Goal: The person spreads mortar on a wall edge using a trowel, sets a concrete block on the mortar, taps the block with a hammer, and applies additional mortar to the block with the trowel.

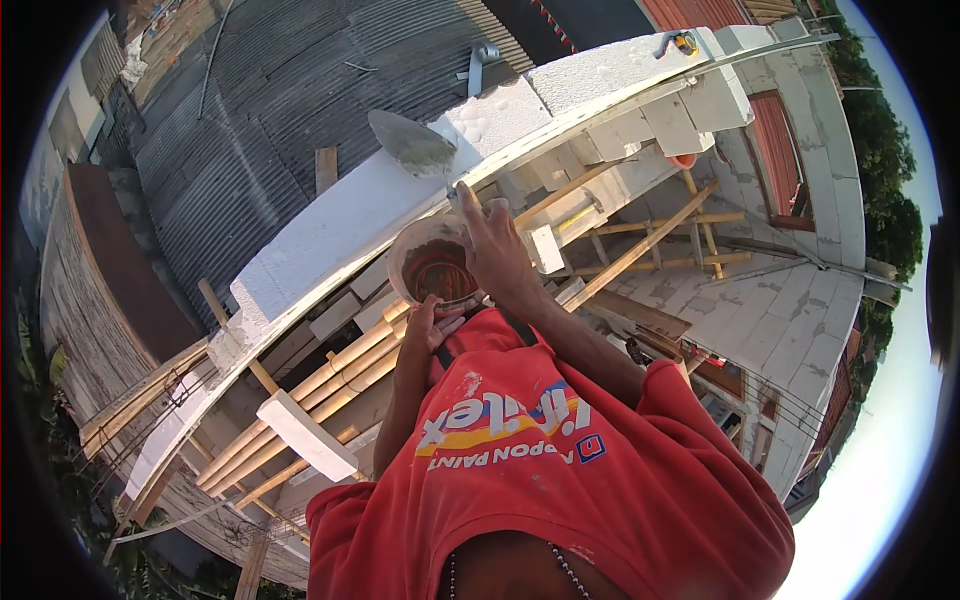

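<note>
My right hand (pixel 493 243) is closed round the handle of a trowel (pixel 412 143). The trowel's broad grey blade lies over the top of a white block wall (pixel 330 215), its tip pointing left; whether it touches the blocks I cannot tell. Close to my body, my left hand (pixel 432 326) grips the near rim of a round plastic bucket (pixel 408 262). Reddish-brown, mortar-smeared walls show inside the bucket. My right wrist passes over its right side and hides part of the rim.
Bamboo poles (pixel 330 395) form a scaffold below, with a loose white block (pixel 305 435) on it. Beyond the wall spreads a corrugated metal roof (pixel 240 130). A small yellow tool (pixel 685 42) sits at the wall's far right end. An unplastered block wall (pixel 770 310) stands to the right.
</note>
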A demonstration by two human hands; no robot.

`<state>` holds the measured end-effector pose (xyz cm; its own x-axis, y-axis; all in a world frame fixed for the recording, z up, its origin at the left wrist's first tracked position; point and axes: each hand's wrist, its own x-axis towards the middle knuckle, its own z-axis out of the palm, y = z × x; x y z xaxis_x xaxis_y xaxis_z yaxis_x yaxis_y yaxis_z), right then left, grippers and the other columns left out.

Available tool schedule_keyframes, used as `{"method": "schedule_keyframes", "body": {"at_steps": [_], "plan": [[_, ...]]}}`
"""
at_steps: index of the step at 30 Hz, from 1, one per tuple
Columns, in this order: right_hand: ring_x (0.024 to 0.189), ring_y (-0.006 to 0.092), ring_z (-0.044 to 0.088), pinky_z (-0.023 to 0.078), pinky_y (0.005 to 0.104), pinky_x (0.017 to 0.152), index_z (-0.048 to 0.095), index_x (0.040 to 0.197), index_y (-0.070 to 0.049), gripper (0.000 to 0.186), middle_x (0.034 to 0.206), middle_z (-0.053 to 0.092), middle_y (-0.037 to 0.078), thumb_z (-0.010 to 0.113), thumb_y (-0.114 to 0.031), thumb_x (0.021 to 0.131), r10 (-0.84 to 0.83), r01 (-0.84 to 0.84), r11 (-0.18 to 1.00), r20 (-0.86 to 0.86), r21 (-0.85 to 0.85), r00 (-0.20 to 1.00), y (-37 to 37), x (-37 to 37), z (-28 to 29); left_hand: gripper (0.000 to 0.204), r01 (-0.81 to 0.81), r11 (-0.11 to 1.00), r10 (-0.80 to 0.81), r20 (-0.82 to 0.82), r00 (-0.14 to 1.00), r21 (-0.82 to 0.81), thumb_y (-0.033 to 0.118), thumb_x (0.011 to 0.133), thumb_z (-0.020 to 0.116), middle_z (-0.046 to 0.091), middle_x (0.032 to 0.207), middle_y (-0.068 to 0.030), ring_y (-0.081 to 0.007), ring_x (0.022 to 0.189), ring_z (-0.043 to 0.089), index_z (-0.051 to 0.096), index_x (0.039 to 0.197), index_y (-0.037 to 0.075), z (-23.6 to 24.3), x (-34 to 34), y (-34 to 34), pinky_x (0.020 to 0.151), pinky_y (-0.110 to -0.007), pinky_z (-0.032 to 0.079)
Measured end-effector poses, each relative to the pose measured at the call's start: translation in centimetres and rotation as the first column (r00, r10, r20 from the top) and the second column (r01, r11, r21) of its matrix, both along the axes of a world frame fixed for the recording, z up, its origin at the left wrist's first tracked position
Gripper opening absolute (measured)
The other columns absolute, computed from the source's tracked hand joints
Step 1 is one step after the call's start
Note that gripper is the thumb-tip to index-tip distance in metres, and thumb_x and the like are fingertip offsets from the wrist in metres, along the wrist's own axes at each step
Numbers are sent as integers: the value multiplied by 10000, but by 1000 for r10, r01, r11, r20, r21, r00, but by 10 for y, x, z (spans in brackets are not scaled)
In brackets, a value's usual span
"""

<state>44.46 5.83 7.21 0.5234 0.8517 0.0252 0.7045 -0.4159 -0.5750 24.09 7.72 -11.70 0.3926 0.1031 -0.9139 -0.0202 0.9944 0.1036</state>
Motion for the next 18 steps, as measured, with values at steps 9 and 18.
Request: {"method": "schedule_keyframes", "body": {"at_steps": [9,18], "plan": [[1022,457,540,481,516,899,255,1567,-127,647,1162,438,277,535,-129,984,-257,253,964,-44,-82,965,-10,33,-7,337,60,998,-60,-1,998,-1,173,870,671,554,1106,-282,-483,1097,611,483,1102,17,12,-1,12,987,-627,512],[1030,404,533,474,497,878,299,1538,-58,593,1092,533,257,502,-231,1009,-376,378,926,-102,4,921,-39,63,-11,311,90,996,-90,-45,995,-3,226,929,645,616,1081,-279,-470,1065,642,511,1122,22,5,-6,15,949,-602,541]]}}
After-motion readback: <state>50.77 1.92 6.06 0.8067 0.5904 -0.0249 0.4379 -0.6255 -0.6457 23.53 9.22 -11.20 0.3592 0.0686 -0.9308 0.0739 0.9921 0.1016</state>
